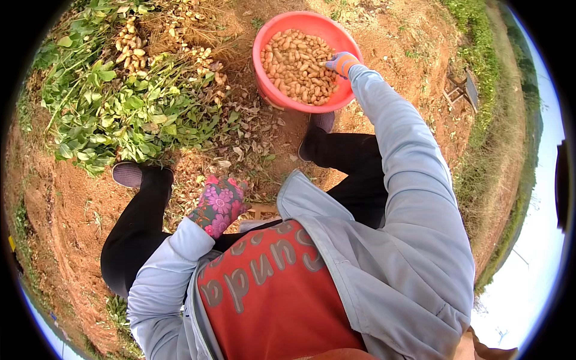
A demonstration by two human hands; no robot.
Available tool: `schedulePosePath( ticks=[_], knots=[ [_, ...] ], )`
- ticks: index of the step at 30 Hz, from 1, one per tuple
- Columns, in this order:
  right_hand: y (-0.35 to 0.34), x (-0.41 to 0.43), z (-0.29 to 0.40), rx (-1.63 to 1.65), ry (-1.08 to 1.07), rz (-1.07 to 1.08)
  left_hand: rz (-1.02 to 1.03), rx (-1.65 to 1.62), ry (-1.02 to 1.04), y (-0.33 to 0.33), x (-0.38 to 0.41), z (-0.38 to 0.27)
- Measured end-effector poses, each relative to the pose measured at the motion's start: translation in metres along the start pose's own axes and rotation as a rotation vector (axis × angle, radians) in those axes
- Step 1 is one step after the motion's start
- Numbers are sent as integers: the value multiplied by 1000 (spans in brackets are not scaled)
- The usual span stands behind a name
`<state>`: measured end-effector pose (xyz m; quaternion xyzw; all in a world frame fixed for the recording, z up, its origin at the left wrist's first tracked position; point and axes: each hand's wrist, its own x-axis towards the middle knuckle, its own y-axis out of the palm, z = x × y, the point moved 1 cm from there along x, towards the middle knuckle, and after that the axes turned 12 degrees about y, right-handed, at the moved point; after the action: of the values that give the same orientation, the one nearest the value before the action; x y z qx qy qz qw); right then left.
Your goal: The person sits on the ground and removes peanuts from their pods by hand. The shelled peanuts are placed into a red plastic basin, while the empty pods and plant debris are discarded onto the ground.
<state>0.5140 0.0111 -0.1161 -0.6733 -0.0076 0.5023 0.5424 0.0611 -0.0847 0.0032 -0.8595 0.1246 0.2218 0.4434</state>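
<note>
A red plastic tub (pixel 307 107) in front of me holds many unshelled peanuts (pixel 297 65). My right hand (pixel 341 64), in a glove with an orange band, reaches over the tub's right rim. Its fingertips are at the peanuts, and a pale thing, perhaps a peanut, shows at them. My left hand (pixel 220 204), in a floral glove, hangs near my lap with its fingers curled; what lies inside them is hidden. Left of the tub lies a heap of uprooted peanut plants (pixel 130 108), with clusters of peanuts (pixel 131 49) on their roots.
My shoes (pixel 128 174) stand on reddish soil, one beside the plant heap and one just below the tub. Dry leaves (pixel 238 153) litter the ground between them. A small wooden folding stool (pixel 463 90) is off to the right, near green plants.
</note>
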Motion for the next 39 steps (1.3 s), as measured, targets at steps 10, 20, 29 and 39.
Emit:
schedulePosePath(
  ticks=[10, 20, 29, 39],
  knots=[
    [-8, -45, 30, -362, -511, -181, -163, 79, 32, 9, -4, 3],
    [18, -254, 157, 356, -782, 354, -1008, -1224, -54, -40, 17, 20],
    [32, -290, 145, 591, -638, 447, -770, -1277, 25, -57, 3, 11],
    [28, -297, 143, 1015, -384, 909, -682, -1241, 230, -72, -11, 4]
  ],
)
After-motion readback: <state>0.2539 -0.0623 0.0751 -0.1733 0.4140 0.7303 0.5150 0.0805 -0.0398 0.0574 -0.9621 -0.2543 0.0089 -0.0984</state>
